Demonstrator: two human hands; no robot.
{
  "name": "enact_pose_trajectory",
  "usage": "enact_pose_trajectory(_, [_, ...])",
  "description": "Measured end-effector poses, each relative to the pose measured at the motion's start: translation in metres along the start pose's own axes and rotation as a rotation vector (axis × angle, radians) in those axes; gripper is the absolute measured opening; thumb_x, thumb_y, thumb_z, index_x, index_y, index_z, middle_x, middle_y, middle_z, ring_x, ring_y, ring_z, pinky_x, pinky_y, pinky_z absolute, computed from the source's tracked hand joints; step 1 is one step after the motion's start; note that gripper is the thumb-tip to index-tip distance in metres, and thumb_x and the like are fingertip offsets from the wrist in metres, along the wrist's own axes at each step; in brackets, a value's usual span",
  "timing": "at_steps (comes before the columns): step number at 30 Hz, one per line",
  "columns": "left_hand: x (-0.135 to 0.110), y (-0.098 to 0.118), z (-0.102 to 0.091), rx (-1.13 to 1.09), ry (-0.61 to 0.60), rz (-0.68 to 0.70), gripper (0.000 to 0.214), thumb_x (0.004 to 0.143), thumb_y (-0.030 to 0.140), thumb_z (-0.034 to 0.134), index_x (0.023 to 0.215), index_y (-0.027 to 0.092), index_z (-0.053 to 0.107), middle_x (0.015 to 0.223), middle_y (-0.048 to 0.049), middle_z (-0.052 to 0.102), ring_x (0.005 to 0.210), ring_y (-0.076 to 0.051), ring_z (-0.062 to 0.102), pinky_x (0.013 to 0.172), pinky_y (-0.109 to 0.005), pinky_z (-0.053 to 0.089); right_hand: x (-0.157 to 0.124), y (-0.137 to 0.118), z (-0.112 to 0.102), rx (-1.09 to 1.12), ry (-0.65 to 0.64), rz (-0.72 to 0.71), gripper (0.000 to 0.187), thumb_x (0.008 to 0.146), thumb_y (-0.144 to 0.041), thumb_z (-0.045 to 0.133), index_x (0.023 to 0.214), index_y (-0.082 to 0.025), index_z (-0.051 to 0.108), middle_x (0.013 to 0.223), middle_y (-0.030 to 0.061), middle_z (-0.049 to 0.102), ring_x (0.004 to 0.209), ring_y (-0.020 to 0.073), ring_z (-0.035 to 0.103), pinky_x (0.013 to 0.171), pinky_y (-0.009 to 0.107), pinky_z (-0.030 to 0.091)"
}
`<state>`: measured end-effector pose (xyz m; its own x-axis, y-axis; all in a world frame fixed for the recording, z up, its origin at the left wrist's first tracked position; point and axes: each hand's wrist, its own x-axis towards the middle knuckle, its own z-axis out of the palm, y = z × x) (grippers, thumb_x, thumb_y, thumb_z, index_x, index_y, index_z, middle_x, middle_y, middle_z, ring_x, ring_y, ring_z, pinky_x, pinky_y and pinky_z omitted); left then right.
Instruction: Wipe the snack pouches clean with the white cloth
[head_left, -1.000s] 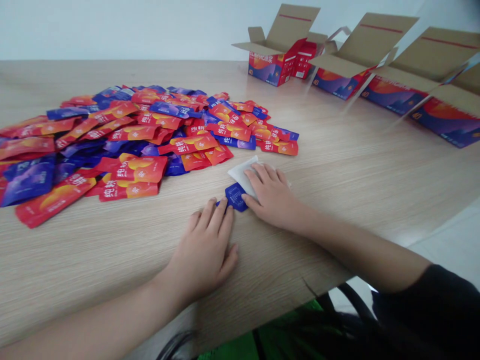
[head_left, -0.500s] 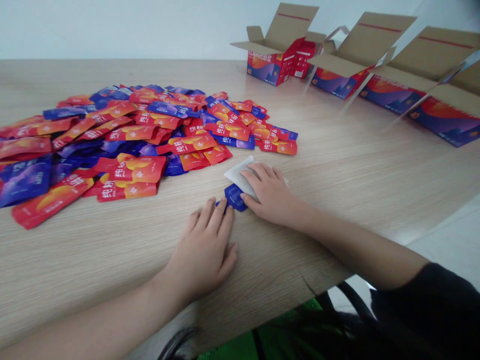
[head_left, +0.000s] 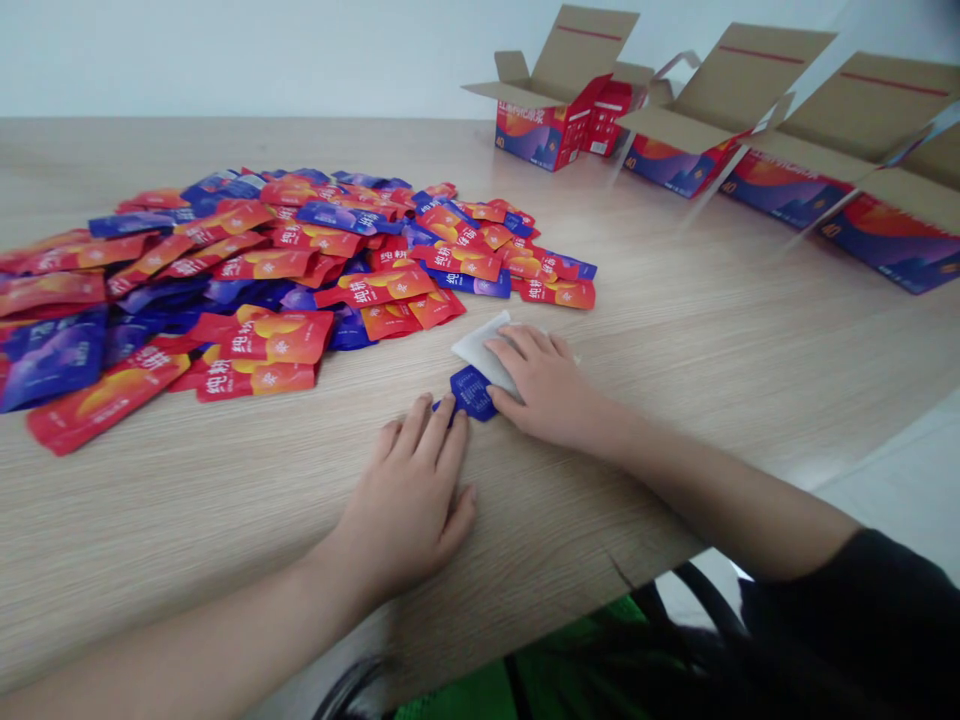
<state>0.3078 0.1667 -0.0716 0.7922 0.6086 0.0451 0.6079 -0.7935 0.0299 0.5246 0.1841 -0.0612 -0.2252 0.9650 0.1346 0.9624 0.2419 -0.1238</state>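
My right hand [head_left: 544, 385] lies flat, fingers stretched out, on a white and blue sachet [head_left: 475, 362] on the wooden table [head_left: 712, 330]. Flat on the table just in front of it rests my left hand [head_left: 409, 500], fingers together, fingertips touching the sachet's blue end [head_left: 469, 392]. A wide heap of red and blue sachets [head_left: 262, 270] spreads over the table to the left of and beyond both hands.
Several open cardboard boxes printed red, orange and blue stand along the far right of the table: one [head_left: 551, 125] at the back, another [head_left: 694, 150] beside it, a larger one [head_left: 892, 215] at the right edge. The table's near edge [head_left: 570, 610] runs diagonally under my right forearm.
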Motion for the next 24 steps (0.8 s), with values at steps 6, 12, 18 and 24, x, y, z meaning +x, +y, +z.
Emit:
enact_pose_trajectory(6, [0.002, 0.0, -0.002, -0.025, -0.002, -0.003, 0.06, 0.09, 0.036, 0.044, 0.139, 0.002, 0.049, 0.145, -0.0245, 0.048, 0.138, -0.043, 0.036, 0.106, -0.058, 0.038, -0.01, -0.019, -0.001, 0.042, -0.018, -0.247, 0.054, 0.093, -0.036, 0.049, 0.141, -0.012, 0.048, 0.149, 0.0174, 0.043, 0.138, 0.035, 0.034, 0.113, 0.053, 0.027])
enact_pose_trajectory(12, [0.0, 0.0, -0.001, -0.004, -0.004, -0.002, 0.064, 0.09, 0.036, 0.043, 0.144, 0.001, 0.043, 0.149, -0.0246, 0.043, 0.139, -0.044, 0.036, 0.105, -0.059, 0.039, -0.001, 0.002, -0.004, 0.086, -0.023, -0.105, 0.055, 0.092, -0.039, 0.053, 0.14, -0.013, 0.049, 0.148, 0.0148, 0.046, 0.137, 0.0295, 0.039, 0.113, 0.048, 0.03])
enact_pose_trajectory(18, [0.001, 0.0, -0.001, 0.007, -0.01, -0.007, 0.063, 0.09, 0.036, 0.042, 0.143, 0.001, 0.045, 0.15, -0.0244, 0.043, 0.139, -0.044, 0.035, 0.106, -0.058, 0.039, -0.006, -0.016, 0.001, -0.02, 0.013, -0.086, 0.053, 0.096, -0.039, 0.046, 0.139, -0.009, 0.049, 0.148, 0.0204, 0.044, 0.134, 0.0371, 0.037, 0.109, 0.055, 0.031])
enact_pose_trajectory(24, [0.001, 0.0, -0.004, -0.001, -0.004, -0.005, 0.06, 0.09, 0.036, 0.042, 0.139, 0.001, 0.05, 0.146, -0.0247, 0.047, 0.138, -0.044, 0.037, 0.104, -0.058, 0.04, -0.01, -0.016, -0.005, 0.055, -0.023, -0.198, 0.052, 0.094, -0.038, 0.049, 0.141, -0.016, 0.048, 0.149, 0.0125, 0.045, 0.137, 0.0295, 0.037, 0.112, 0.047, 0.029])
